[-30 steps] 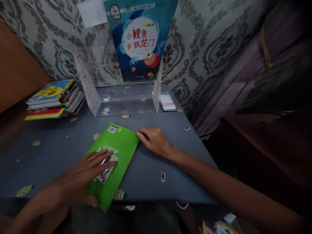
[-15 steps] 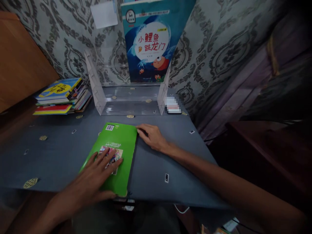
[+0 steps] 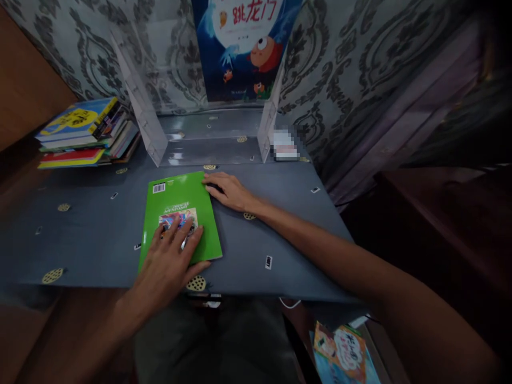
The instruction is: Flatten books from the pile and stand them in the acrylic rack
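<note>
A green book (image 3: pixel 184 194) with a barcode and a small picture lies flat near the front of the cloth-covered table. Across its lower left part rests my left hand (image 3: pixel 170 256), fingers spread over the picture and thumb by the bottom edge. At the book's top right corner, my right hand (image 3: pixel 228 189) has its fingertips closed on the corner. Behind the book stands a clear plastic rack (image 3: pixel 212 149), and a blue book with a red fish (image 3: pixel 244 58) is upright in it.
A stack of books (image 3: pixel 84 133) sits at the back left of the table (image 3: pixel 92 229). Right of the rack is a small blurred item (image 3: pixel 285 145). Another book (image 3: pixel 346 352) lies below the table's front edge, at the lower right.
The green book has turned anticlockwise, its lower end swinging right, with both hands still on it. The view has tilted down, so the rack and stack appear higher.
</note>
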`<state>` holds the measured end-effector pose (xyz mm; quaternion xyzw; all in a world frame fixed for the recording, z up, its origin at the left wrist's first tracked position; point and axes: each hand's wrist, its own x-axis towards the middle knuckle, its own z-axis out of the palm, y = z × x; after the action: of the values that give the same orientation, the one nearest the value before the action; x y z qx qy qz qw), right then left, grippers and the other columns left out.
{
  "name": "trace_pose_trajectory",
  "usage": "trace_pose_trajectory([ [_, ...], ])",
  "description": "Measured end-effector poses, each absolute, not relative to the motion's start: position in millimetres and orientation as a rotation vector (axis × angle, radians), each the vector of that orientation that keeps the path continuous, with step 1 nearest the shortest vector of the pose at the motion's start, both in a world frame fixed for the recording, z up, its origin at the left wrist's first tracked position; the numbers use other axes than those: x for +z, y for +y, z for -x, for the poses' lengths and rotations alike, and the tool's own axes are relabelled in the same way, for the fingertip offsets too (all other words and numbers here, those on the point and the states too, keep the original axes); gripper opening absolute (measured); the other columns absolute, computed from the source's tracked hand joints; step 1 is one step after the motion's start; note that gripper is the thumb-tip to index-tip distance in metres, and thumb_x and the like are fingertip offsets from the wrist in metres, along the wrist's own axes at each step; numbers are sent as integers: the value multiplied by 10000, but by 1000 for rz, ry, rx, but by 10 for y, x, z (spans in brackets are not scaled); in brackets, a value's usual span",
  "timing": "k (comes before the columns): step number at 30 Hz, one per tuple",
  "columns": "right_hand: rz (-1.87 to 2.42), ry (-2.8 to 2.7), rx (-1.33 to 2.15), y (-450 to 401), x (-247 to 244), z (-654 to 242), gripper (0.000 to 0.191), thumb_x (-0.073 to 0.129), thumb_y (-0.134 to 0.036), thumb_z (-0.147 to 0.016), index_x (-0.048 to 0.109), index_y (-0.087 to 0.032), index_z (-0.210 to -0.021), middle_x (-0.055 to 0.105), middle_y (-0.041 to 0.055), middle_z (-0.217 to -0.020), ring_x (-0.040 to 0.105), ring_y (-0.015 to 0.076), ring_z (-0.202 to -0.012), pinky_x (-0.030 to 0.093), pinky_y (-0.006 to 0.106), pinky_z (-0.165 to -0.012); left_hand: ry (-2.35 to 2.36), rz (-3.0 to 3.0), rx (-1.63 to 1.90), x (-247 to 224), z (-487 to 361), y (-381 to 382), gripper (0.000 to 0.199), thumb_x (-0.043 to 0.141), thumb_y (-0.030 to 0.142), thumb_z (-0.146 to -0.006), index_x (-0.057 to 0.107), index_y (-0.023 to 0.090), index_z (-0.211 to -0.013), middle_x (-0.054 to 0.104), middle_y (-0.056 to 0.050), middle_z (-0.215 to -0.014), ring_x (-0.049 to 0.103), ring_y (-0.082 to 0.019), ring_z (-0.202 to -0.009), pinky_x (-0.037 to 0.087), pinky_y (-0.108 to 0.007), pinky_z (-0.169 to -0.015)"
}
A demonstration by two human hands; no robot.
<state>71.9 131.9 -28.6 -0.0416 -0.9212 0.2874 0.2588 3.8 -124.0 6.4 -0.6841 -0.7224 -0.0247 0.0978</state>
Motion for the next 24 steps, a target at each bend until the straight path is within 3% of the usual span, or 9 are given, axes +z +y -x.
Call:
trace_pose_trajectory([
  [9,-6,-2424,919,885,-182,-1081,300,441,-292,-1020,694,-152,-1099,708,110,-1116,597,223,-1149,461,413,-1046,-1829,2090,-236,54,-52,-1250,326,544,337,-989,615,163,-1255,699,-138,-1253,639,-278,-1187,509,-427,-1020],
  [16,50,-2323,1296,696,-65,-1311,294,477,-300,-1010,709,-151,-909,739,50,-883,667,158,-838,508,296,-806,-1647,2055,-205,72,-87,-1224,326,550,292,-988,603,105,-1249,732,-146,-1184,684,-278,-1103,548,-409,-934],
  [24,65,-2245,1470,679,-81,-1301,388,494,-383,-998,705,-129,-793,740,50,-760,656,145,-719,498,280,-729,-1647,2045,-213,73,-100,-1229,300,538,236,-986,621,101,-1241,737,-146,-1180,695,-281,-1099,568,-404,-894],
])
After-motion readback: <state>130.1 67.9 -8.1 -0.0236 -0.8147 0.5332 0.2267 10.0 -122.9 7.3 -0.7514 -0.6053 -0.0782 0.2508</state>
